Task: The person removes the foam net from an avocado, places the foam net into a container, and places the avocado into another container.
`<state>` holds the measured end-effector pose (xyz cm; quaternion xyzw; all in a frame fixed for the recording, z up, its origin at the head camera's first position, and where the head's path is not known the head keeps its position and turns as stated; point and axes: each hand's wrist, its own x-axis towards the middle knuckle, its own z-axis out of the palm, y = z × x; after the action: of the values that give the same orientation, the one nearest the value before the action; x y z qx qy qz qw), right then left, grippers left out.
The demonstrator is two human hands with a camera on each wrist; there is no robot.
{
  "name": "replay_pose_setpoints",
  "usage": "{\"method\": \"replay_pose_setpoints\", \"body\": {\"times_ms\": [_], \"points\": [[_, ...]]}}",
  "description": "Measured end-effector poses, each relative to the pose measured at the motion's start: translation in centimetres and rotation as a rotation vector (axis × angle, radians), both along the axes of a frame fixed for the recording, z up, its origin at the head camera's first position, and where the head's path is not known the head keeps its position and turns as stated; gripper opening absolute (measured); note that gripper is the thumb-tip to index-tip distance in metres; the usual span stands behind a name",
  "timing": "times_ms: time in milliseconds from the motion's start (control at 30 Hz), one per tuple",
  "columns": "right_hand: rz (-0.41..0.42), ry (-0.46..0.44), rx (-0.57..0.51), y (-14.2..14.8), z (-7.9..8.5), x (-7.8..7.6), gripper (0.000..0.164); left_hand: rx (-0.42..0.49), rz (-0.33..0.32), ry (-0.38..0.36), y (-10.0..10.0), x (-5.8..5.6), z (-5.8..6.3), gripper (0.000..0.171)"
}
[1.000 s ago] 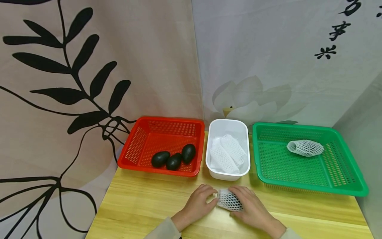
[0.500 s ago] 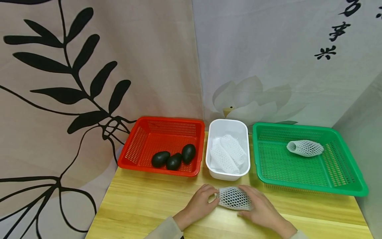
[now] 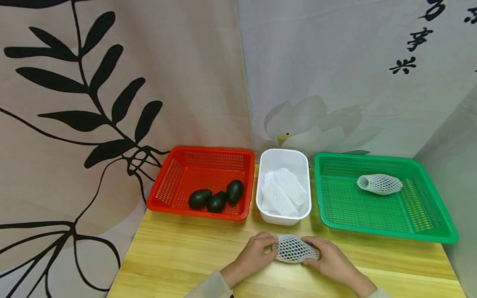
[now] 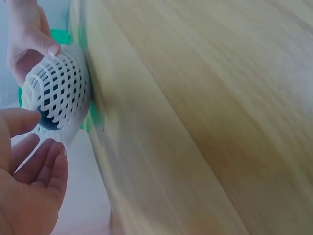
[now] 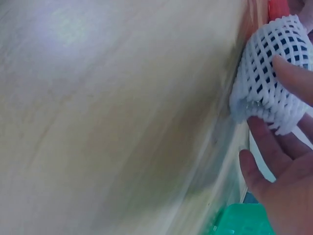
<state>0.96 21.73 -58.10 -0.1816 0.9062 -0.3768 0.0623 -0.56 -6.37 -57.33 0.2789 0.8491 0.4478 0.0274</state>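
A white foam net (image 3: 293, 248) lies lengthwise between the hands, close over the table, with a dark green avocado (image 4: 48, 120) inside it. At the left end, the left hand (image 3: 258, 253) holds the avocado; its thumb (image 4: 22, 120) meets the bare end and its other fingers curl below. The right hand (image 3: 331, 260) pinches the other end of the net, thumb (image 5: 295, 81) on the outside and fingers at the open rim. Through the mesh the avocado shows dark, and that end of the net reaches past it.
A red basket (image 3: 201, 165) with several avocados (image 3: 217, 202) stands at the back left. Next to it is a white tub (image 3: 285, 155) with folded foam nets (image 3: 283, 192). A green basket (image 3: 369, 221) at the right bears one netted piece (image 3: 380, 184). A printed curtain (image 3: 201, 82) hangs behind.
The right hand has moved right, drawing the foam net out longer over the avocado. The left hand has stayed at the left end, shifting slightly right.
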Motion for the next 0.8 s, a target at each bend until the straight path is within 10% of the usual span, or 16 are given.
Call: {"method": "replay_pose_setpoints", "body": {"times_ms": [800], "points": [[0.078, 0.038, -0.254, -0.5, -0.2, 0.2, 0.037, -0.098, -0.117, -0.069, 1.3, -0.6, -1.1, 0.044]]}}
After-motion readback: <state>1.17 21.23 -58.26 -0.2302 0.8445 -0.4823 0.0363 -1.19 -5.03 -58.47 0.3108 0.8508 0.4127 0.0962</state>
